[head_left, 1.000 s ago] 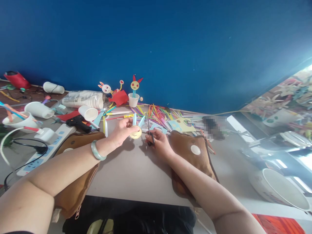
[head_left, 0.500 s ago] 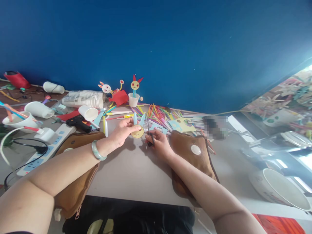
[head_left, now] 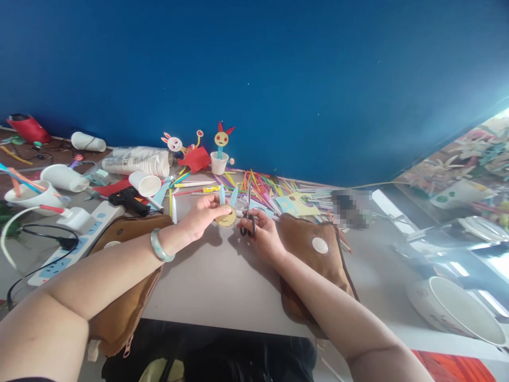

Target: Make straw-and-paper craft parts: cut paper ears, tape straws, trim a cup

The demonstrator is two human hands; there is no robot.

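My left hand (head_left: 201, 215) pinches a small yellow paper face (head_left: 226, 217) with two light blue ears, held just above the grey table (head_left: 214, 281). My right hand (head_left: 260, 231) grips black-handled scissors (head_left: 248, 215), blades pointing up and away, right beside the paper face. A green bangle (head_left: 159, 247) circles my left wrist. Both forearms rest on brown padded cushions (head_left: 318, 249).
Coloured sticks and straws (head_left: 262, 185) lie scattered behind my hands. Paper cups (head_left: 143, 183), a black glue gun (head_left: 127, 199) and a white power strip (head_left: 75, 233) sit at left. Small bunny figures (head_left: 221, 143) stand by the blue wall. A white bowl (head_left: 457, 310) is at right.
The scissors have tilted more upright and shifted slightly right. The paper face stays pinched in my left hand, barely moved.
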